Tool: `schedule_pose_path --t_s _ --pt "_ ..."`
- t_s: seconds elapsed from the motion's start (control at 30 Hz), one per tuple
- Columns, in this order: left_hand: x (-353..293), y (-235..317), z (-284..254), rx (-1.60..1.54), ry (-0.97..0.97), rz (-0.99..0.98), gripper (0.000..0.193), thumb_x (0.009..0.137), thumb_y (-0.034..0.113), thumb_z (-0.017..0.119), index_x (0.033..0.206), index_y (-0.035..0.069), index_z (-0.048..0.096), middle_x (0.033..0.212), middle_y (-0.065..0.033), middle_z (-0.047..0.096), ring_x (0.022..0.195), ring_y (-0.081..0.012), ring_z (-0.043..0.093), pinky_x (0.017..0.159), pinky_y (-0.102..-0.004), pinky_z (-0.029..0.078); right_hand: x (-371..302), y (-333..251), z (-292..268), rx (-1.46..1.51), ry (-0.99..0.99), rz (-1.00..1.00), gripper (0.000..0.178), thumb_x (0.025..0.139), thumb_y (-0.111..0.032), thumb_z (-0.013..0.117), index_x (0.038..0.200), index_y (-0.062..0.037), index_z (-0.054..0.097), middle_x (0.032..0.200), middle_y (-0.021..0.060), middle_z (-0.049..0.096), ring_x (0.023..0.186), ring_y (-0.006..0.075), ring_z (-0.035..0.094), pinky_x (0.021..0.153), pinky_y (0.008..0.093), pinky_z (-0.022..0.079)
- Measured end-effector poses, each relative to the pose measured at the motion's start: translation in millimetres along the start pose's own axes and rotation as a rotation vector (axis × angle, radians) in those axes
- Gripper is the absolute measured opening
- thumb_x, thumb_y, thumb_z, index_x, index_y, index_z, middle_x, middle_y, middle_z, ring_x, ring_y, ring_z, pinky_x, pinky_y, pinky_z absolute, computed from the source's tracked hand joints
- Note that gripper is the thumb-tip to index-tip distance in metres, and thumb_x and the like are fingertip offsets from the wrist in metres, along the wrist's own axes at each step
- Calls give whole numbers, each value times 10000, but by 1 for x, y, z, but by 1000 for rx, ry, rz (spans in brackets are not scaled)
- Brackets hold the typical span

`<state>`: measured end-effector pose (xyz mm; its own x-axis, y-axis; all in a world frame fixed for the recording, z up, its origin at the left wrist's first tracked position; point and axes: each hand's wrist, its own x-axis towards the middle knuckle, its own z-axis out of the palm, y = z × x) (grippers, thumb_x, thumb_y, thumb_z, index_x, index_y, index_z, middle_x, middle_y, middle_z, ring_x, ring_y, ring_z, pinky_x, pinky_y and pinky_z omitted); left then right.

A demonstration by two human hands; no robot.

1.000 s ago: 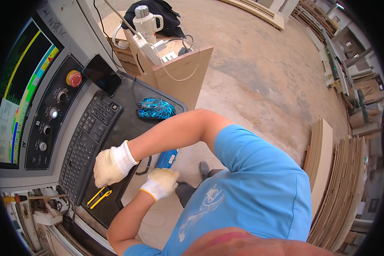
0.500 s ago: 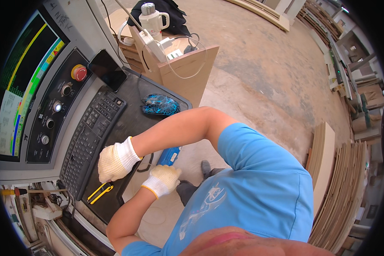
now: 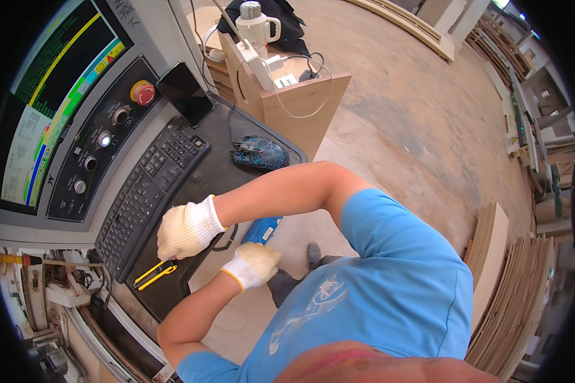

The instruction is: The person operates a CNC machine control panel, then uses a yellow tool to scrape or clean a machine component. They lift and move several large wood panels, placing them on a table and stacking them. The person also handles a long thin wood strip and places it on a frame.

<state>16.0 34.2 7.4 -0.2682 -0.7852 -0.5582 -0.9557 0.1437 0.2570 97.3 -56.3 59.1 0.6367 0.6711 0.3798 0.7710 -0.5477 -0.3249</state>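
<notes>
— What step are you on?

— By my guess, I'm getting a hold on things at the console. My left hand (image 3: 252, 265), in a cream knit glove, is closed round the lower end of a blue block-shaped plastic tool (image 3: 262, 228), which sits just off the near right corner of the long black plastic keyboard (image 3: 148, 195), past the shelf edge. My right hand (image 3: 185, 226), gloved the same, is curled into a fist touching the keyboard's near end. A thin black loop (image 3: 226, 238) hangs between the two hands, and I cannot tell whether the fist grips it.

— What does the next move call for?

— I think a steady left grip, and keeping my right wrist off the keys. The flat yellow-and-black hand tool (image 3: 154, 275) lying just below the keyboard's near end is also close under my fist.

— Any labels or signs?

— There's a pale rectangular sticker on the blue tool's face. Left of the keyboard's far end is a round red push button on a yellow ring (image 3: 143, 93). Further left is a screen with green, yellow and blue bands (image 3: 48, 96). Beyond the keyboard, a small white label (image 3: 286, 81) lies on an open plywood box (image 3: 306, 105).
</notes>
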Motion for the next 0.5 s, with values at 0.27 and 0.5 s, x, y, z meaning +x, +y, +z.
schedule_pose_path --t_s 0.27,0.5 --pt "5 -5 3 -3 -9 -13 269 905 312 687 1035 77 711 1015 -174 741 965 -363 725 837 -506 574 0 -3 -20 -54 10 -38 161 885 -230 663 944 -84 698 896 112 703 920 334 689 777 475 557" --pt "16 -21 27 86 145 18 177 892 203 646 980 113 770 954 -155 755 898 -295 749 708 -429 573 -12 -68 -63 1023 282 -7 264 981 -285 642 993 -42 744 897 121 708 883 313 687 793 409 569"
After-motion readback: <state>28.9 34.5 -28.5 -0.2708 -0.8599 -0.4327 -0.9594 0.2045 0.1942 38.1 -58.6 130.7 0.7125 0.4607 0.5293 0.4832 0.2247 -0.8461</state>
